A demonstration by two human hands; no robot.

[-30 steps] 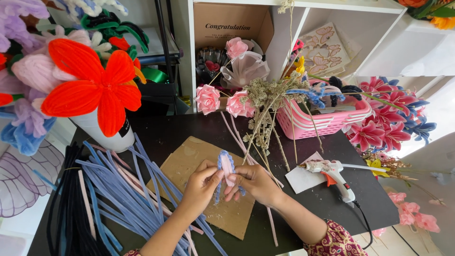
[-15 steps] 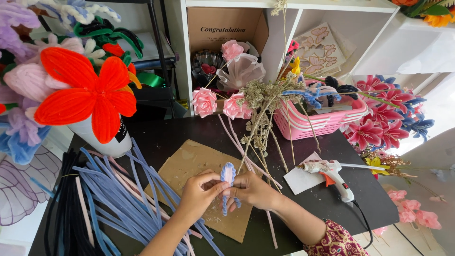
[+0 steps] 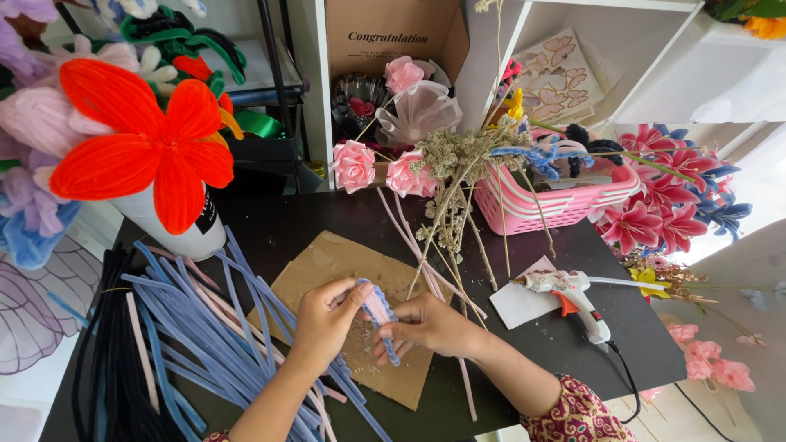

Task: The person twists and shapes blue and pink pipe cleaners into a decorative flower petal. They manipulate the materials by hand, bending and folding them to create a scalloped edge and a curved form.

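Both hands are pinching a small pink-and-blue pipe-cleaner petal [image 3: 378, 315] above a sheet of brown cardboard [image 3: 327, 270] on the dark surface [image 3: 278, 221]: the left hand [image 3: 323, 321] is gripping its upper edge between thumb and fingers, while the right hand [image 3: 430, 325] is closing its grip on the lower side. Loose blue pipe cleaners [image 3: 205, 327] are lying fanned out to the left; a white glue gun [image 3: 573, 295] is resting on paper to the right, near a pink basket [image 3: 540, 205].
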